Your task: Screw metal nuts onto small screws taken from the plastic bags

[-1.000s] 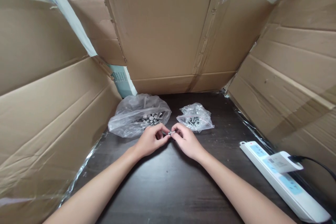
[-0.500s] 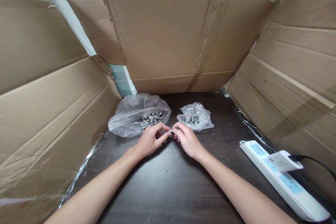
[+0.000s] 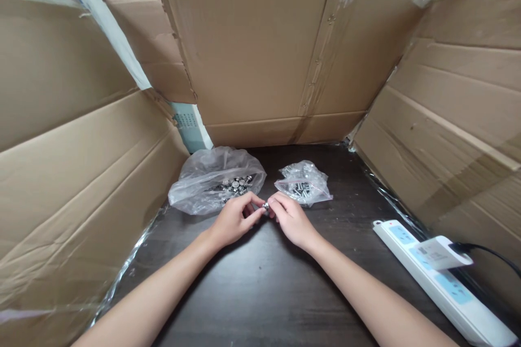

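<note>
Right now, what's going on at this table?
Someone's left hand and right hand meet fingertip to fingertip over the dark tabletop, holding a small shiny metal piece between them. Just beyond sit two clear plastic bags of metal parts, a larger bag on the left and a smaller bag on the right. A white power strip lies off to the right.

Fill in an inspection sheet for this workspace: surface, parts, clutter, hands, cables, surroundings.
Surface: dark tabletop, small specks.
Parts: small metal piece at the fingertips; larger plastic bag with round-headed metal parts; smaller plastic bag with rod-like metal parts.
Clutter: white power strip, right side.
Hands: left hand and right hand both pinch the piece.
Cables: black cable at the white adapter.
Surroundings: taped cardboard panels.
</note>
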The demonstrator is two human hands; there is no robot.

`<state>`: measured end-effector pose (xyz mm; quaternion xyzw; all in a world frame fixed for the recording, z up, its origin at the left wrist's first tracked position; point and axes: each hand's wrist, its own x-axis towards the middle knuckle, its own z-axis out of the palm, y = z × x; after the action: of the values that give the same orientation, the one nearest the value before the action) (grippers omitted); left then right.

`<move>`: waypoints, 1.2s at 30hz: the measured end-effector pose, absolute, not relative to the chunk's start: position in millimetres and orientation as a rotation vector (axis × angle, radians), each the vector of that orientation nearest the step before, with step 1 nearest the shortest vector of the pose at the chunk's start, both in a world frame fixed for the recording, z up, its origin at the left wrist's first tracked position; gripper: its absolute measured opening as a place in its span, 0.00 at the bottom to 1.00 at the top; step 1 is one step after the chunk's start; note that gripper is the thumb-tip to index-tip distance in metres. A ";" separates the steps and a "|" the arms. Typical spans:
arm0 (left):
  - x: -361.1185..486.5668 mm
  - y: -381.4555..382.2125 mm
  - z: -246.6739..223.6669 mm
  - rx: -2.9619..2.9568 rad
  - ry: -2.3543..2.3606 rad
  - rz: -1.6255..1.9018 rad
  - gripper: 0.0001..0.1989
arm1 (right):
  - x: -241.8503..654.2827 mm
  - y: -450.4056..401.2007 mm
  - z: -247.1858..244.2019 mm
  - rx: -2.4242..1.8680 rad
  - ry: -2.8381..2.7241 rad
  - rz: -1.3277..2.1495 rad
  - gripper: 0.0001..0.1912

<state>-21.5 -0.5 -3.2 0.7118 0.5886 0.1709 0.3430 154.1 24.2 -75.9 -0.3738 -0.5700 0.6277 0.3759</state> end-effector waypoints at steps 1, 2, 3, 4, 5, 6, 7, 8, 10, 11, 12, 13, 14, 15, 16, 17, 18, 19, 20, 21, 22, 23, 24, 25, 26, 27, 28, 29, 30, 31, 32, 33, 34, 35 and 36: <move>-21.6 -0.4 -3.4 1.848 1.536 0.447 0.08 | 154.1 24.0 -76.0 -0.962 -1.442 1.623 0.16; -21.7 -0.4 -3.6 1.847 1.541 0.446 0.08 | 154.1 23.8 -76.1 -0.963 -1.433 1.636 0.13; -21.8 -0.3 -3.7 1.848 1.543 0.444 0.08 | 154.2 23.7 -76.1 -0.960 -1.433 1.644 0.11; -21.8 -0.4 -3.6 1.851 1.542 0.440 0.08 | 154.3 23.8 -76.1 -0.951 -1.440 1.643 0.10; -21.8 -0.4 -3.4 1.855 1.539 0.437 0.08 | 154.5 23.9 -75.9 -0.939 -1.451 1.634 0.10; -21.8 -0.6 -3.1 1.860 1.534 0.433 0.08 | 154.7 24.2 -75.7 -0.924 -1.466 1.621 0.11; -21.7 -0.7 -2.8 1.866 1.528 0.428 0.08 | 154.9 24.5 -75.4 -0.908 -1.481 1.608 0.13; -21.6 -0.9 -2.4 1.873 1.524 0.423 0.08 | 155.1 24.8 -75.2 -0.895 -1.496 1.598 0.15; -21.1 -1.3 -1.6 1.884 1.517 0.413 0.08 | 155.4 25.5 -74.8 -0.885 -1.521 1.594 0.18; -20.8 -1.4 -1.2 1.888 1.514 0.411 0.07 | 155.4 25.7 -74.8 -0.891 -1.528 1.596 0.19; -20.6 -1.4 -0.9 1.890 1.511 0.412 0.07 | 155.3 25.8 -74.9 -0.899 -1.533 1.600 0.20; -20.3 -1.3 -0.7 1.888 1.510 0.413 0.07 | 155.1 25.8 -75.0 -0.911 -1.534 1.601 0.21; -20.1 -1.1 -0.7 1.885 1.510 0.418 0.07 | 154.9 25.7 -75.1 -0.926 -1.530 1.601 0.21; -19.9 -0.9 -0.7 1.880 1.511 0.425 0.07 | 154.7 25.5 -75.2 -0.942 -1.518 1.600 0.20; -19.9 -0.6 -0.8 1.874 1.515 0.431 0.07 | 154.5 25.2 -75.4 -0.955 -1.499 1.606 0.20; -19.9 -0.4 -1.0 1.868 1.519 0.435 0.07 | 154.4 24.8 -75.6 -0.965 -1.476 1.618 0.18; -20.0 -0.2 -1.3 1.862 1.525 0.437 0.07 | 154.4 24.5 -75.9 -0.970 -1.453 1.632 0.16; -20.2 -0.1 -1.6 1.858 1.532 0.436 0.07 | 154.4 24.2 -76.2 -0.971 -1.434 1.647 0.13; -20.4 -0.2 -1.8 1.854 1.538 0.433 0.07 | 154.5 24.0 -76.7 -0.967 -1.424 1.658 0.11; -20.5 -0.3 -2.0 1.851 1.542 0.428 0.07 | 154.5 23.9 -77.2 -0.960 -1.424 1.665 0.09; -20.7 -0.6 -2.1 1.850 1.541 0.424 0.07 | 154.5 23.9 -77.7 -0.953 -1.432 1.664 0.08; -20.7 -0.9 -2.0 1.851 1.538 0.423 0.08 | 154.5 24.1 -78.1 -0.943 -1.442 1.658 0.08; -20.7 -1.2 -1.8 1.855 1.531 0.424 0.07 | 154.5 24.3 -78.3 -0.928 -1.453 1.650 0.09; -20.6 -1.5 -1.6 1.859 1.524 0.426 0.07 | 154.4 24.6 -78.3 -0.913 -1.464 1.641 0.11; -20.5 -1.7 -1.4 1.865 1.518 0.428 0.07 | 154.4 25.0 -78.2 -0.901 -1.473 1.627 0.13; -20.2 -1.8 -1.2 1.872 1.514 0.429 0.07 | 154.3 25.3 -77.9 -0.893 -1.484 1.614 0.14; -19.9 -1.7 -1.0 1.877 1.513 0.429 0.07 | 154.3 25.6 -77.6 -0.890 -1.497 1.602 0.16; -19.6 -1.5 -1.0 1.880 1.512 0.427 0.07 | 154.2 25.9 -77.3 -0.892 -1.510 1.594 0.17; -19.4 -1.2 -1.0 1.880 1.512 0.424 0.07 | 154.2 26.0 -77.1 -0.899 -1.522 1.589 0.18; -19.1 -0.9 -1.0 1.878 1.511 0.422 0.07 | 154.1 26.1 -76.9 -0.908 -1.530 1.586 0.18; -19.0 -0.6 -1.1 1.873 1.510 0.420 0.07 | 154.1 26.2 -76.9 -0.918 -1.534 1.589 0.19; -18.9 -0.3 -1.2 1.866 1.510 0.419 0.07 | 154.2 26.2 -76.8 -0.929 -1.530 1.595 0.19; -18.9 -0.1 -1.2 1.859 1.512 0.420 0.07 | 154.3 26.1 -76.7 -0.939 -1.521 1.603 0.19; -19.1 0.0 -1.2 1.854 1.517 0.422 0.07 | 154.5 26.1 -76.6 -0.948 -1.506 1.614 0.19; -19.3 0.1 -1.2 1.851 1.523 0.428 0.07 | 154.8 26.0 -76.4 -0.953 -1.488 1.628 0.18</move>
<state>-19.3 0.1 -1.2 0.7131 0.5870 0.1648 0.3461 154.8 26.0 -76.4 -0.3697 -0.5777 0.6318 0.3612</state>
